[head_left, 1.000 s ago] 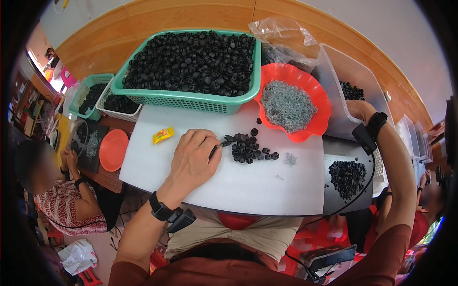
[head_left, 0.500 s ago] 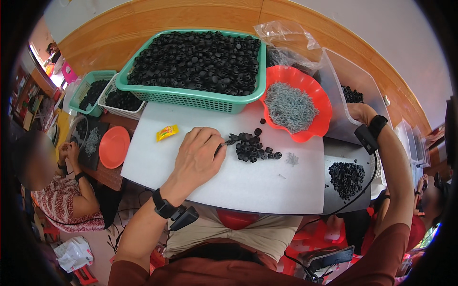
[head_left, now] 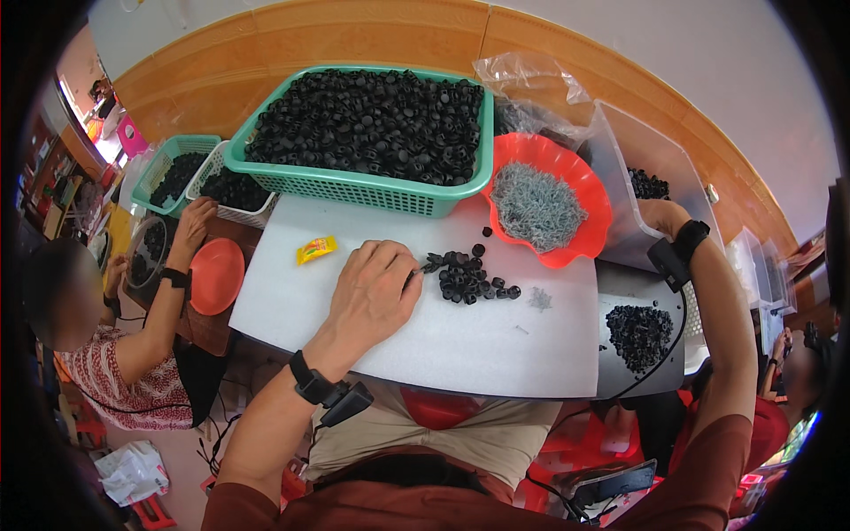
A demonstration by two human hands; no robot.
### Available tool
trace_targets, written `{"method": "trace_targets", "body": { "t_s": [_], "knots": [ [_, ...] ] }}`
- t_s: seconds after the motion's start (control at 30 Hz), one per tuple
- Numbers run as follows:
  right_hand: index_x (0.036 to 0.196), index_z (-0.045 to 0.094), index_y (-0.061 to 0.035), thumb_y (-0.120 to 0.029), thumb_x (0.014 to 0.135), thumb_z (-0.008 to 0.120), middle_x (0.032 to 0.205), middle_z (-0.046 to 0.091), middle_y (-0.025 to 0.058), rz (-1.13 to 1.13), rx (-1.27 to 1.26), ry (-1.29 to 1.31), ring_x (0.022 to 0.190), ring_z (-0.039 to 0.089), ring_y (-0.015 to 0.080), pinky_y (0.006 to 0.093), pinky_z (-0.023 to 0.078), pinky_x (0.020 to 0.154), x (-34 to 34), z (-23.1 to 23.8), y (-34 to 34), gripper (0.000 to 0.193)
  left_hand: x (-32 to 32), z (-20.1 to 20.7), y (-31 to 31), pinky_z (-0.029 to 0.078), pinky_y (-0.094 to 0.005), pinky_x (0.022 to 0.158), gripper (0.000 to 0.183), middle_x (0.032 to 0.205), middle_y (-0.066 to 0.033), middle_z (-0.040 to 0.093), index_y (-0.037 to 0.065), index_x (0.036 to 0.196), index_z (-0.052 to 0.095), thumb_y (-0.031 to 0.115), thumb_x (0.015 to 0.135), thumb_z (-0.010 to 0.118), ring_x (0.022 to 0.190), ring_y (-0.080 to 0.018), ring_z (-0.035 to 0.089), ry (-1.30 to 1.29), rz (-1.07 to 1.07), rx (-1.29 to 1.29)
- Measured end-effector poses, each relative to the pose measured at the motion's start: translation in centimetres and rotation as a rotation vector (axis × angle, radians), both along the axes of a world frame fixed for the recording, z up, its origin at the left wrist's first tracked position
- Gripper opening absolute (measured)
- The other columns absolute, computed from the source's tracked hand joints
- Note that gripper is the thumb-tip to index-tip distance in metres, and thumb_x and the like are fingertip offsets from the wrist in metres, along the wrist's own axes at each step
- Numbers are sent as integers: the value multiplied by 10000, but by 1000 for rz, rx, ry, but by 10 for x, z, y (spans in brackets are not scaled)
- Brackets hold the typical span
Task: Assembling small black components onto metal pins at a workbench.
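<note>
My left hand point(head_left: 374, 288) rests on the white foam sheet point(head_left: 460, 354), fingers curled together. A dark bit of a small black plastic part point(head_left: 410, 278) shows between its thumb and index finger; most of it is covered. Touching or just beside those fingertips is a loose pile of black plastic parts point(head_left: 465, 281). My right hand point(head_left: 664, 215) reaches into a clear plastic bin point(head_left: 611, 177), near black parts point(head_left: 648, 184) inside. The bin wall hides its fingers, and what they hold cannot be seen.
A green basket point(head_left: 354, 188) heaped with black parts stands at the back. Beside it, a red scalloped bowl point(head_left: 598, 190) holds grey screws point(head_left: 538, 208). A yellow packet point(head_left: 316, 250) lies on the foam. More black pieces point(head_left: 639, 336) sit at right. Left, a co-worker's hand point(head_left: 193, 221) nears a white basket point(head_left: 239, 212).
The co-worker at left has raised one hand toward the white basket. My right hand stays in the bin, my left beside the pile. The view has shifted slightly.
</note>
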State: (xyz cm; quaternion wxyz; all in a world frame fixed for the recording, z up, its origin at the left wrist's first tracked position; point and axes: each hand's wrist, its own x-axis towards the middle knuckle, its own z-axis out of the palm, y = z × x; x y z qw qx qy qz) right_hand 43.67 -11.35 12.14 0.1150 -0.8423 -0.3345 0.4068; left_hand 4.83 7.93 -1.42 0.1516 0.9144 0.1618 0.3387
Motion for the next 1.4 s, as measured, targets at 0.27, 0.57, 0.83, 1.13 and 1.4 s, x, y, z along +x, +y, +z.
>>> {"method": "trace_targets", "body": {
  "t_s": [0.27, 0.57, 0.83, 1.13, 1.4],
  "knots": [
    [1394, 579, 36, -255, 966, 653, 1298, 687, 245, 431, 84, -721, 1150, 667, 345, 405, 493, 990, 152, -76, -57, 523, 13, 1, -8, 505, -430, 793, 101, 934, -105, 631, 31, 864, 657, 97, 849, 732, 894, -312, 607, -23, -30, -5],
    [836, 700, 72, -125, 886, 599, 758, 705, 249, 213, 342, -812, 729, 724, 369, 463, 548, 689, 51, -22, -21, 227, 1, 0, -6, 527, -445, 665, 182, 839, -126, 592, 31, 818, 612, 160, 893, 716, 784, -326, 645, 67, 52, 36],
    [811, 648, 66, -257, 922, 650, 646, 606, 201, 58, 383, -825, 577, 629, 338, 448, 502, 610, -24, 40, -10, 342, -2, -4, -6, 538, -467, 614, 203, 794, -125, 605, 38, 780, 592, 163, 894, 704, 749, -332, 663, 72, 75, 44],
    [926, 665, 65, -265, 966, 654, 694, 584, 162, 116, 663, -807, 638, 562, 244, 386, 467, 617, -118, 52, 15, 333, -11, -2, 14, 555, -466, 646, 190, 795, -134, 621, 30, 795, 614, 172, 899, 686, 773, -343, 685, 183, 154, 160],
    [927, 709, 40, -233, 939, 646, 863, 692, 281, 355, 799, -456, 836, 691, 445, 508, 538, 761, -225, -24, 84, 281, -34, -4, 15, 549, -468, 688, 159, 871, -130, 615, 27, 881, 630, 162, 898, 713, 831, -340, 668, 116, 170, 120]
  ]
}}
